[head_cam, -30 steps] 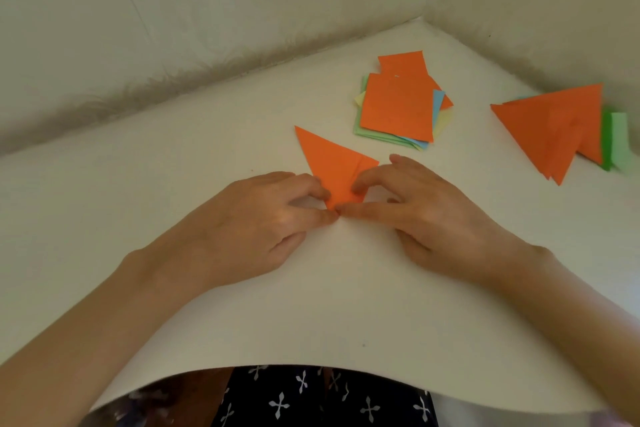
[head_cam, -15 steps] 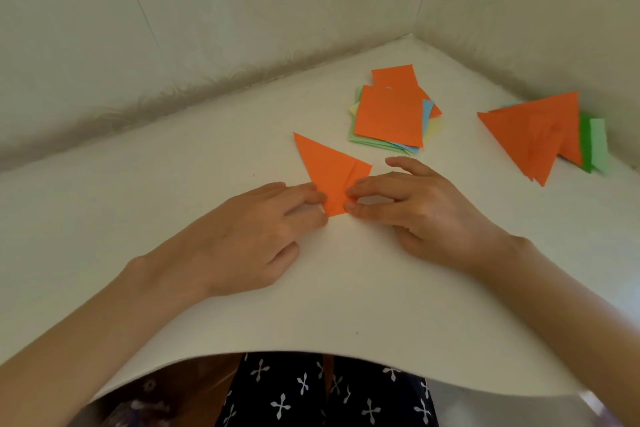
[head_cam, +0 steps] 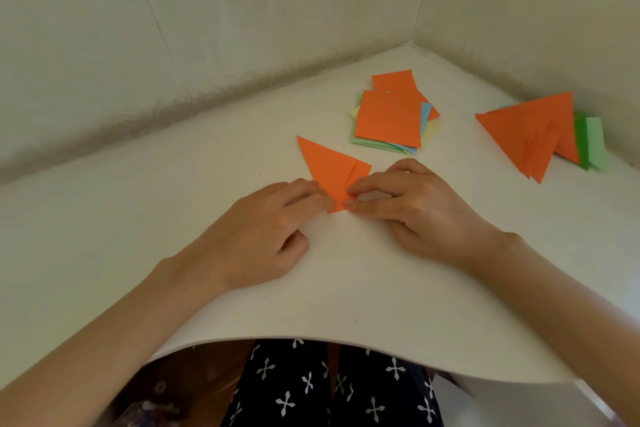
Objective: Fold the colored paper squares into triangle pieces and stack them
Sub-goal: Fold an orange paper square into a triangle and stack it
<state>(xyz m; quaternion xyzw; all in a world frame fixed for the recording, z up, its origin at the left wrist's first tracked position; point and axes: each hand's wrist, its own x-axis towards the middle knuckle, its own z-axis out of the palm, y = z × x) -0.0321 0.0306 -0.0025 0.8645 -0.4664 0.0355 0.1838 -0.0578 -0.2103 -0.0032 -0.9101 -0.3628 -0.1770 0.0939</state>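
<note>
- Orange paper piece (head_cam: 329,166), folded to a triangle with a narrow flap turned in along its right side, is laid flat just above the centre of the frame on the white board (head_cam: 346,288), by which the middle and lower frame is filled.
- The left hand (head_cam: 263,229) is seen at centre left. Its bent fingertips are pressed on the lower left edge of the piece, nothing is clasped, and the thumb is rested on the board.
- The right hand (head_cam: 415,211) is seen at centre right. The lower tip of the piece is pinched between its index finger and thumb.
- Dark fabric with white crosses (head_cam: 329,388) is shown at bottom centre, below the curved edge of the board.
- A pile of folded triangles (head_cam: 526,135), orange over green, is placed at the right edge, well apart from the hands.
- A stack of paper squares (head_cam: 389,118), orange over blue, yellow and green, is set to the upper right of centre, near the piece but apart from it.
</note>
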